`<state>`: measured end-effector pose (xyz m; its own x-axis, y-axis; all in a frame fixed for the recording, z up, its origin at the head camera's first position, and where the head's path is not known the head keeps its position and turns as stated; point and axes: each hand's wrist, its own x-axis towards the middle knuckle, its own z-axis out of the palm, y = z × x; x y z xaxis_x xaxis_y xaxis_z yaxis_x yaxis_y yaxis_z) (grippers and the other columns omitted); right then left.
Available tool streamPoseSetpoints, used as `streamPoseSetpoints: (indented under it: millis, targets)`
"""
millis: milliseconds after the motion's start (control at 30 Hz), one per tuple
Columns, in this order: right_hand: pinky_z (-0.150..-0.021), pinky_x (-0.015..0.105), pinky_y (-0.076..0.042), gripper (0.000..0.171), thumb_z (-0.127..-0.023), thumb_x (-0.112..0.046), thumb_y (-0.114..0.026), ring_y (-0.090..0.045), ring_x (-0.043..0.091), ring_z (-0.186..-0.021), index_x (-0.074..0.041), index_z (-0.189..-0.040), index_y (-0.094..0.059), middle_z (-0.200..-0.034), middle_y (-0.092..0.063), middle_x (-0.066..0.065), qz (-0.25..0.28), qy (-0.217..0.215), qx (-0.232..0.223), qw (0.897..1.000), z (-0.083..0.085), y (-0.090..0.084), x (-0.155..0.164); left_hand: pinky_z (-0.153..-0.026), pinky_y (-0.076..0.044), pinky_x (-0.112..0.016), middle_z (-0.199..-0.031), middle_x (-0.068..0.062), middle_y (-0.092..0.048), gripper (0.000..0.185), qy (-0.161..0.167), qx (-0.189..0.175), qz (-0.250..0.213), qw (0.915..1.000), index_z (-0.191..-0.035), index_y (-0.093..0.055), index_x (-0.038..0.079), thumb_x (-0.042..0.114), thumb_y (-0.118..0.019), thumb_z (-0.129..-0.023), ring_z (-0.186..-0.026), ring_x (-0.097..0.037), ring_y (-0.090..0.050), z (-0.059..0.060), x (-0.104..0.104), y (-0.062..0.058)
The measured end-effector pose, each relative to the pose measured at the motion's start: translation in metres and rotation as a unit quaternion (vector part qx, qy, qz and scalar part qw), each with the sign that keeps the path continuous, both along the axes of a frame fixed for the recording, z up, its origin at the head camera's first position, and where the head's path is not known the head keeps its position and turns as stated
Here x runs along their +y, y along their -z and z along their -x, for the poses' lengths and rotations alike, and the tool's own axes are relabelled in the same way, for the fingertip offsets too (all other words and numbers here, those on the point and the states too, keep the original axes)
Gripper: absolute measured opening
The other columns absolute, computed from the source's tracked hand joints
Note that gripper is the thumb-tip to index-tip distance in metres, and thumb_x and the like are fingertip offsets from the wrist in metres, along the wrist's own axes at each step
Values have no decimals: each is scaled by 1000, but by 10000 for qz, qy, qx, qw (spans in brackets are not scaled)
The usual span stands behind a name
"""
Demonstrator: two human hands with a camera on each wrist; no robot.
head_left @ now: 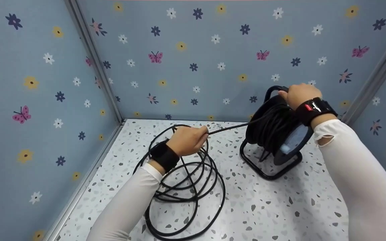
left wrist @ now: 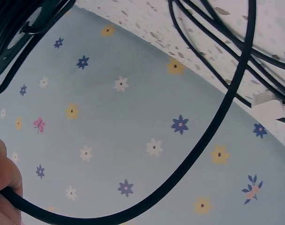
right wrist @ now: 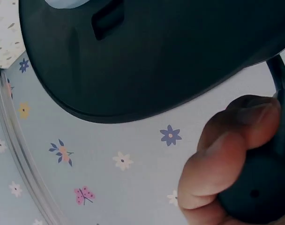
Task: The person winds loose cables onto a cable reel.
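Note:
My left hand [head_left: 188, 139] pinches a black cable [head_left: 228, 128], which runs in a nearly straight line up to the cable reel [head_left: 268, 132]. Many turns of cable are wound on the reel's drum, and the reel leans on its black tube stand [head_left: 263, 174]. At the top of the stand, my right hand [head_left: 303, 95] grips the handle [head_left: 273, 88]. In the right wrist view its curled fingers [right wrist: 217, 164] lie around a dark grip beside the reel's black side disc [right wrist: 147, 70]. From the left hand [left wrist: 4, 180], the cable curves down to the floor in the left wrist view.
Loose loops of cable [head_left: 224, 190] lie on the speckled white floor [head_left: 246, 217] under and around the left forearm. A small white piece [left wrist: 268, 107] is by the cable in the left wrist view. Flowered wall panels [head_left: 193, 67] with metal corner strips enclose the floor.

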<state>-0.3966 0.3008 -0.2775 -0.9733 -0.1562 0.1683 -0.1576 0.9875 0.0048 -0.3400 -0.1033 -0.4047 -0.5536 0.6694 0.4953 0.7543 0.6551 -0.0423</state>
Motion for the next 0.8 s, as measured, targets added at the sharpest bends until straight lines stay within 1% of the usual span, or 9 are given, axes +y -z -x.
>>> streamPoseSetpoints:
  millis: [133,267,333,467,567,633,667,767,800]
  targets:
    - [-63,62,-54,67,-118,-45,-41,-67,50,-72,3,-75,-61,-76,-65,31,10,233,42,9997,-8,-2,-4,-52,-38,-33,-65,8,-37,26,-215,-371,267,9987,-92,-56,11,23,-50,-114,-54,-13,-39,1,-3,7]
    - [-72,69,-57,66,-118,-42,-42,-70,58,-85,11,-89,-69,-96,-69,43,-1,422,42,9991,-17,-4,-8,-54,-44,-36,-65,8,-40,28,-410,-695,484,9956,-93,-59,12,26,-48,-115,-56,-13,-43,2,-4,13]
    - [-74,70,-58,66,-118,-41,-40,-71,60,-88,14,-95,-70,-101,-69,44,-29,482,-9,9988,-20,-5,-8,-55,-46,-38,-65,8,-41,29,-451,-793,547,9943,-94,-61,12,26,-48,-115,-56,-14,-44,2,-3,17]
    - [-83,73,-57,66,-119,-39,-38,-69,63,-98,17,-107,-70,-113,-66,48,9,462,-269,9986,-19,-7,-3,-55,-47,-39,-65,8,-39,28,-484,-900,604,9929,-95,-60,12,27,-47,-115,-56,-13,-43,3,-2,22]
    - [-96,75,-52,65,-118,-39,-34,-64,65,-113,18,-115,-67,-128,-61,49,55,307,-690,9971,-15,-11,6,-54,-45,-37,-64,9,-37,29,-497,-997,598,9920,-92,-56,12,27,-47,-115,-55,-13,-41,3,-3,25]
    - [-104,75,-47,67,-118,-40,-31,-59,66,-122,18,-122,-64,-136,-58,49,94,198,-988,9949,-14,-14,12,-54,-46,-38,-64,8,-36,29,-477,-997,548,9924,-90,-55,13,27,-48,-115,-54,-15,-42,3,-4,27]
    - [-107,76,-45,68,-118,-40,-29,-57,66,-126,18,-127,-62,-139,-56,48,118,161,-1123,9935,-14,-15,14,-56,-48,-39,-64,7,-38,29,-454,-956,526,9930,-90,-54,13,27,-48,-115,-55,-16,-45,3,-4,27]
    - [-111,76,-41,72,-118,-43,-27,-52,66,-133,19,-142,-53,-146,-51,48,225,141,-1321,9909,-15,-16,21,-69,-53,-43,-66,4,-49,27,-307,-704,427,9961,-92,-58,13,26,-50,-114,-61,-20,-57,4,-5,30]
    - [-111,76,-41,72,-117,-44,-26,-51,66,-133,18,-142,-53,-146,-50,48,275,158,-1338,9905,-15,-15,23,-73,-54,-44,-68,3,-54,26,-241,-583,419,9971,-94,-59,13,26,-51,-114,-64,-21,-61,3,-5,31]
